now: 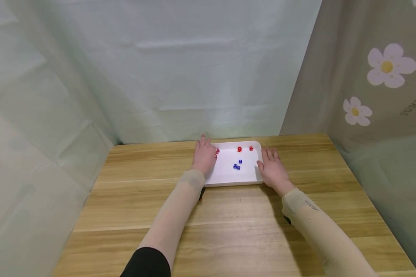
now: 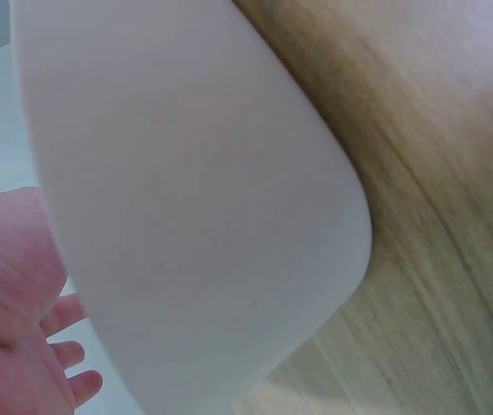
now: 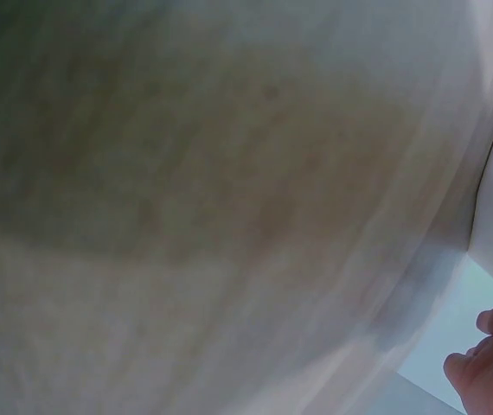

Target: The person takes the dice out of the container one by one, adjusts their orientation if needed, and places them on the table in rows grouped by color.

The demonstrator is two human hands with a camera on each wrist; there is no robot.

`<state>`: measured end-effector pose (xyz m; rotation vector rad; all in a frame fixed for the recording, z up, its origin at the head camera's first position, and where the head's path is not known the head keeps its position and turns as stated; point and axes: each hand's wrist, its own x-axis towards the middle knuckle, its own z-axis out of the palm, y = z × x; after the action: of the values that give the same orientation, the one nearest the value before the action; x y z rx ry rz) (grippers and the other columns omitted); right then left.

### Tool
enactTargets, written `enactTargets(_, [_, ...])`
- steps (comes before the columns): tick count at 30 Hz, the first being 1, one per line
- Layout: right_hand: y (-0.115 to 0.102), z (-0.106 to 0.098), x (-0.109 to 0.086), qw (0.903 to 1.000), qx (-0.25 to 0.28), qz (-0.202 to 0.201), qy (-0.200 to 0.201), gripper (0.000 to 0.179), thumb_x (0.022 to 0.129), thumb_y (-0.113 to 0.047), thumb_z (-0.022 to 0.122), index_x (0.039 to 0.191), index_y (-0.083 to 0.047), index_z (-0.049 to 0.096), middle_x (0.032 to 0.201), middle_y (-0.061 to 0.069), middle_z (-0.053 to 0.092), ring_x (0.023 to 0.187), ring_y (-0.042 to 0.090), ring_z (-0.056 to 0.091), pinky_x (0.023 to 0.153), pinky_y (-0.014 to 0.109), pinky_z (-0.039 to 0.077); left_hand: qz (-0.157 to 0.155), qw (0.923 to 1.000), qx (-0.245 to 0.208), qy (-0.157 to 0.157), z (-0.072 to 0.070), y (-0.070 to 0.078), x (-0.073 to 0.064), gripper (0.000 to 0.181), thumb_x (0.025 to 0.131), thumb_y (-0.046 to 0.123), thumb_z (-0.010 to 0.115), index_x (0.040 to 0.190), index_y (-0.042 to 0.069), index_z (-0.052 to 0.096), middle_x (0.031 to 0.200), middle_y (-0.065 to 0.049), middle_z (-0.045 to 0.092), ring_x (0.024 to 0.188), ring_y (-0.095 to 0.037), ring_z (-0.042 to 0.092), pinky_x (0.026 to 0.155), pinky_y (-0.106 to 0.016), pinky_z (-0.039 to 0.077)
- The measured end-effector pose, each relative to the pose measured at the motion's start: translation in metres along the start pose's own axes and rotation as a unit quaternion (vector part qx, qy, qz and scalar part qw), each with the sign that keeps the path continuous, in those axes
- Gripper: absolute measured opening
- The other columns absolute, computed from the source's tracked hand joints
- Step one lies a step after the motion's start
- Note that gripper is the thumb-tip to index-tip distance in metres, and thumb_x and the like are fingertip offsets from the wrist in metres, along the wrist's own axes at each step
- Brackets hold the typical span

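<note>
A shallow white tray (image 1: 225, 177) lies toward the back of the wooden table, between my two hands. My left hand (image 1: 203, 156) holds the tray's left side, its fingers stretched toward the back; its thumb is hidden in the head view. My right hand (image 1: 273, 169) grips the right side, thumb over the rim and fingers along the outside. In the tray, red dice (image 1: 239, 149) lie toward the back, some partly hidden by my left hand. Three blue dice (image 1: 240, 161) sit near the middle. The tray wall (image 2: 203, 199) fills much of the left wrist view.
The wooden table (image 1: 142, 200) extends around the tray, with its far edge just behind it. A pale cloth (image 1: 194, 77) hangs at the back and left. On the right hangs a brownish cloth with white flowers (image 1: 391, 65).
</note>
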<state>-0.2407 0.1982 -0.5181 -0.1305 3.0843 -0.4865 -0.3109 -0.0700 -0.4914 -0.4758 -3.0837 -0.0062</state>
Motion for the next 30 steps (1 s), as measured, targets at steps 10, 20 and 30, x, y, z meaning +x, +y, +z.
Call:
enactTargets(10, [0.001, 0.0, -0.002, 1.0, 0.001, 0.002, -0.004, 0.068, 0.116, -0.034, 0.034, 0.166, 0.008, 0.016, 0.173, 0.032, 0.014, 0.16, 0.052, 0.003, 0.13, 0.059, 0.012, 0.007, 0.9999, -0.004, 0.011, -0.002, -0.002, -0.005, 0.021, 0.102, 0.023, 0.076, 0.119, 0.01, 0.079, 0.166, -0.019, 0.042, 0.162, -0.043, 0.016, 0.13, -0.056, 0.018])
enactTargets(20, [0.001, 0.001, -0.001, 1.0, -0.003, 0.003, -0.001, 0.068, 0.116, -0.035, 0.035, 0.166, 0.007, 0.017, 0.173, 0.032, 0.015, 0.16, 0.053, 0.004, 0.13, 0.059, 0.011, 0.009, 0.9998, -0.008, 0.016, -0.006, -0.005, -0.009, 0.021, 0.098, 0.024, 0.081, 0.114, 0.01, 0.079, 0.164, -0.018, 0.044, 0.162, -0.043, 0.018, 0.13, -0.056, 0.02])
enactTargets(30, [-0.001, 0.0, -0.001, 1.0, -0.001, -0.003, 0.002, 0.067, 0.116, -0.034, 0.034, 0.166, 0.008, 0.017, 0.172, 0.033, 0.014, 0.16, 0.053, 0.004, 0.13, 0.06, 0.011, 0.028, 0.9981, -0.051, 0.022, -0.012, -0.012, -0.016, 0.014, 0.094, 0.026, 0.083, 0.099, 0.014, 0.075, 0.165, -0.019, 0.043, 0.162, -0.043, 0.014, 0.13, -0.057, 0.018])
